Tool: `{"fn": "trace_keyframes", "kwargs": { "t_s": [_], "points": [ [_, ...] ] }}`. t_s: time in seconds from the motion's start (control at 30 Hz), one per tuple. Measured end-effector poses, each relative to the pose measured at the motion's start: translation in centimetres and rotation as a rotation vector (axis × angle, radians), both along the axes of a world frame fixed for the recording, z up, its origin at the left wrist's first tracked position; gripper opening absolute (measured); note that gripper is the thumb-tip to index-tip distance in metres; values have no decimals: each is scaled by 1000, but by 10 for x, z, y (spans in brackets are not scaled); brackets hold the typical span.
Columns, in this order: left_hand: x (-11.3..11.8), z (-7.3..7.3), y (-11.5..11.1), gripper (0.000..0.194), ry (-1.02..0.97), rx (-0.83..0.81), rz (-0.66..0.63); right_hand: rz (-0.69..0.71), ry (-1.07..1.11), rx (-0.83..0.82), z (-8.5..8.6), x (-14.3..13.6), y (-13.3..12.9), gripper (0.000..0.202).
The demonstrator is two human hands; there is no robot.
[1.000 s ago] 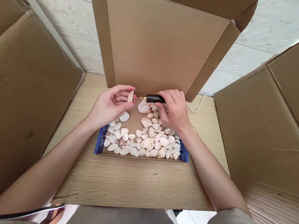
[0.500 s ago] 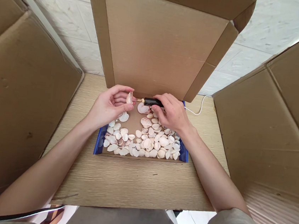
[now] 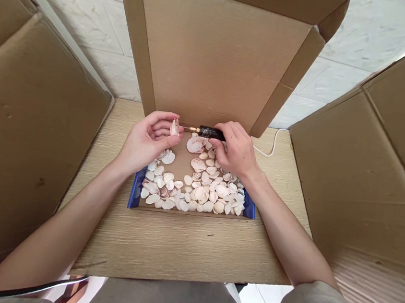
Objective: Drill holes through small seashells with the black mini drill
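Observation:
Between thumb and fingers, my left hand (image 3: 149, 138) pinches a ribbed pinkish-white shell (image 3: 175, 127) on edge above the box's back left. My right hand (image 3: 234, 147) is wrapped round a small black rotary tool (image 3: 211, 132) with a brass-coloured chuck. Its thin bit points left at the held shell; whether the tip touches it I cannot tell. Below both hands, many white and pinkish shells (image 3: 200, 193) lie in the shallow blue-sided box (image 3: 249, 205). Two larger speckled shells lie near the middle, one of them a pinkish shell (image 3: 196, 144) just under the tool.
The box's cardboard lid (image 3: 223, 57) stands upright behind it. Tall cardboard panels flank the wooden table (image 3: 177, 250) left and right. A white cable (image 3: 273, 142) runs behind my right hand. A small dark sliver (image 3: 210, 235) lies in front of the box.
The tool in my right hand has drawn slightly right and up, and more of its thin bit shows. My left hand and its shell have shifted slightly left and up.

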State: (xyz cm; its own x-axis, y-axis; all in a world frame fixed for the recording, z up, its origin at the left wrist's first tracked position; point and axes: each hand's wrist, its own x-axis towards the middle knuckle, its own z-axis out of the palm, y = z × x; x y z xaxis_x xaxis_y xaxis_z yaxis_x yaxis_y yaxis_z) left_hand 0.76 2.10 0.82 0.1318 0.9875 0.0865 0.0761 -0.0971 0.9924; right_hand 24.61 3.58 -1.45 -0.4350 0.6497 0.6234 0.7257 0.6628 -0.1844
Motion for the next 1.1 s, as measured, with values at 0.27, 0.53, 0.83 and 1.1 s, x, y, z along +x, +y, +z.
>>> {"fn": "trace_keyframes", "kwargs": {
  "t_s": [0.27,0.53,0.83,1.1],
  "points": [
    [-2,1,-1,46,23,-19,-42,13,-16,-37,-1,1,0,30],
    [-2,-1,-1,48,47,-14,-38,-55,48,-21,2,2,-3,33],
    [-1,0,-1,45,33,0,-45,7,-49,-182,2,0,-6,47],
    [-1,0,-1,47,26,-14,-19,26,-52,-156,3,2,-4,22]
  ]
}}
